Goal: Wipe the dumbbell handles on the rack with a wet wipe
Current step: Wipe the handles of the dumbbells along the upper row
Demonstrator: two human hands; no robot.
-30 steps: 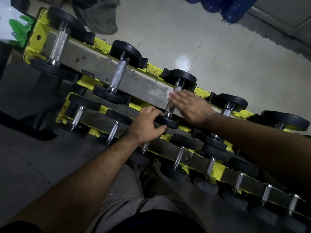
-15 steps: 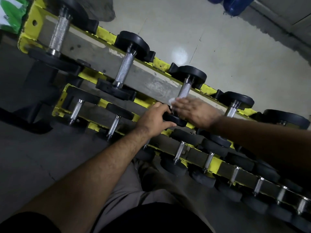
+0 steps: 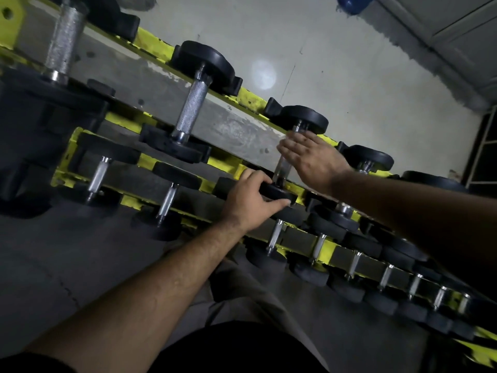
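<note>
A yellow two-tier dumbbell rack [image 3: 150,43] runs diagonally from the upper left to the lower right, over a pale concrete floor [image 3: 336,63] that carries a round glare spot. On the upper tier, left of the hands, stand a dumbbell with a knurled handle [image 3: 192,110] and a thicker one at the frame's edge [image 3: 63,44]; further black-headed dumbbells follow on the right, one [image 3: 372,160] just beyond the right wrist. The lower tier [image 3: 129,179] holds a row of smaller dumbbells with short bright handles, partly covered by both forearms. A blue object [image 3: 352,2] shows at the top edge, too cropped to identify. The dumbbell being worked on [image 3: 301,121] sits on the upper tier between the two hands, its long axis running across the rack from the far head near the floor side down to the near head [image 3: 277,193] toward the person, tilted a little to the left in the picture. The left hand [image 3: 250,200] grips that near head, fingers curled over its top and thumb under its edge. The right hand [image 3: 313,160] lies over the upper part of the handle [image 3: 281,169], fingers extended and close together across the bar, so only the lower stretch of the handle shows below them. The wet wipe cannot be made out under that hand, and I cannot tell whether the fingers pinch anything.
</note>
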